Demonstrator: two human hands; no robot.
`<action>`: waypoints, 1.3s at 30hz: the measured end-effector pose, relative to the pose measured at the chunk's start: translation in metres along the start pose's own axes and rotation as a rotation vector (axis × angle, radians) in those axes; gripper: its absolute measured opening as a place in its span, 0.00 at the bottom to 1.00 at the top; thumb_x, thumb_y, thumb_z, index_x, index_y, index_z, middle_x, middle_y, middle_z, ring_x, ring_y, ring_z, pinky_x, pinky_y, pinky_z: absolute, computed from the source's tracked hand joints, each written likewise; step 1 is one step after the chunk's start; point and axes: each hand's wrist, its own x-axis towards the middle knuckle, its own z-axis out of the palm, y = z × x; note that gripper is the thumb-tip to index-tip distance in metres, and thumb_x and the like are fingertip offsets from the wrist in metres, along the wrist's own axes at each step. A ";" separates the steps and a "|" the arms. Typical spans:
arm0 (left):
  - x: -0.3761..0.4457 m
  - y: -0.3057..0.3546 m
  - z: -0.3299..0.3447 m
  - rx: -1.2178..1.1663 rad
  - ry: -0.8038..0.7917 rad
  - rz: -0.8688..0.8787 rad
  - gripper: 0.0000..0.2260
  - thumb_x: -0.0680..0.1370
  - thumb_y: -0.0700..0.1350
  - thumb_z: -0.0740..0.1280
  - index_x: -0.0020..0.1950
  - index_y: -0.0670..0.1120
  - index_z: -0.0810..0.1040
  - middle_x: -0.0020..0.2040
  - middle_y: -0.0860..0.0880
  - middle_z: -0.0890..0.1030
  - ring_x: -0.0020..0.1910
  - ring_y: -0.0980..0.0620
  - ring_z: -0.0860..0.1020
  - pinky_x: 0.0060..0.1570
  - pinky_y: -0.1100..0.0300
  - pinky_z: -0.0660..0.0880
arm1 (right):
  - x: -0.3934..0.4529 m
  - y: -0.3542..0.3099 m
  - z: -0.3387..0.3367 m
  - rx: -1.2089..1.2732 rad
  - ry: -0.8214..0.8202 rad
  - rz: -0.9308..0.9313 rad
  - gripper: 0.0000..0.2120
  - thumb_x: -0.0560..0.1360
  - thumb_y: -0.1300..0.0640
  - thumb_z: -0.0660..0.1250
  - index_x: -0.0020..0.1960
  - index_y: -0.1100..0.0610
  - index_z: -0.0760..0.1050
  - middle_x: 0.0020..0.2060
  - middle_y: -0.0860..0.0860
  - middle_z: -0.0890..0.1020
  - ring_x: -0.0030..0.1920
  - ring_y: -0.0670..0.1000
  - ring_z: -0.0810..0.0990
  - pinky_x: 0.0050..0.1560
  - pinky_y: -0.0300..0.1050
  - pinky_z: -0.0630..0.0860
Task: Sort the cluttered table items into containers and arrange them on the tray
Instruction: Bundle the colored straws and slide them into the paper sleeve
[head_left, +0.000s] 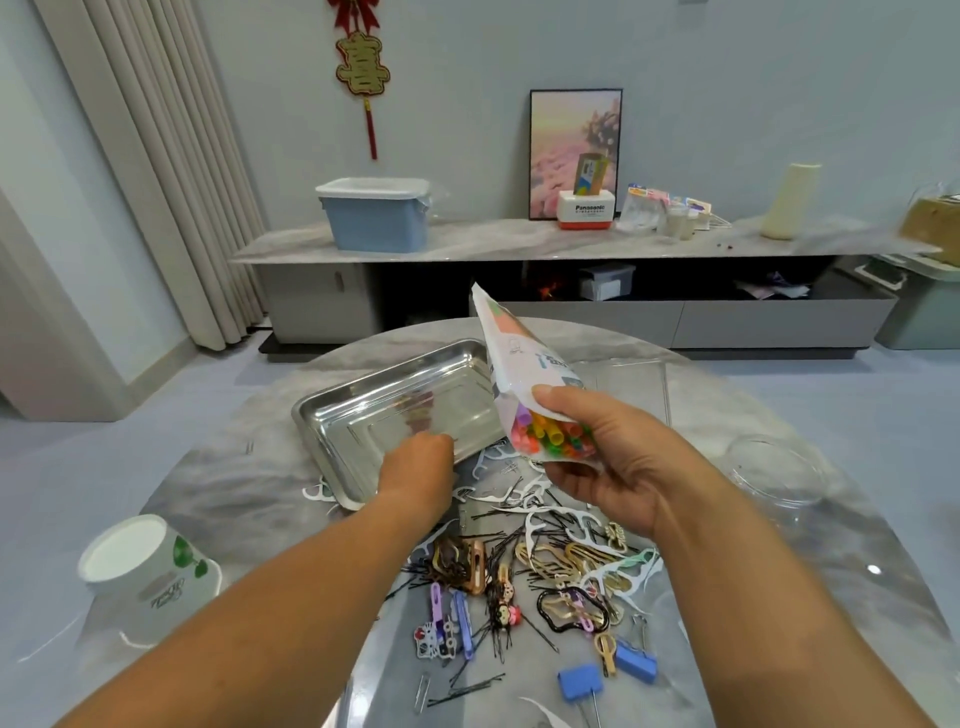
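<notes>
Plastic pouch (524, 384) of colourful straws, light and soft, is pinched at its open end by the right hand (608, 457) above the counter (779, 545). The left hand (415, 467), fingers curled, reaches into the steel tray (332, 410); whether it holds something I cannot tell. The paper cup (145, 566) lies tipped.

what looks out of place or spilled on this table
A loose heap of hairpins, hair clips and floss picks is strewn across the table, some under the steel tray's near rim. The paper cup stands upside down. The pouch of coloured straws is tilted in the right hand.
</notes>
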 end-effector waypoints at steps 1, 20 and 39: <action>0.000 0.000 -0.001 -0.028 -0.023 -0.015 0.13 0.80 0.48 0.70 0.62 0.46 0.77 0.57 0.44 0.80 0.54 0.44 0.79 0.56 0.47 0.78 | 0.001 0.001 0.001 -0.008 -0.001 0.001 0.19 0.70 0.54 0.78 0.57 0.59 0.79 0.38 0.55 0.87 0.30 0.47 0.83 0.29 0.41 0.78; -0.095 0.048 -0.175 -1.325 0.232 0.539 0.23 0.65 0.38 0.83 0.58 0.44 0.83 0.52 0.49 0.87 0.53 0.51 0.85 0.49 0.58 0.82 | -0.092 -0.082 0.009 -0.215 -0.181 -0.302 0.36 0.71 0.21 0.57 0.47 0.53 0.84 0.34 0.53 0.78 0.29 0.49 0.70 0.29 0.41 0.69; -0.165 0.035 -0.161 -1.473 0.014 0.460 0.18 0.69 0.42 0.78 0.59 0.49 0.85 0.54 0.44 0.86 0.55 0.44 0.84 0.54 0.49 0.81 | -0.132 -0.046 0.039 -0.759 -0.156 -0.828 0.11 0.71 0.50 0.79 0.52 0.48 0.86 0.59 0.38 0.79 0.58 0.37 0.78 0.50 0.29 0.75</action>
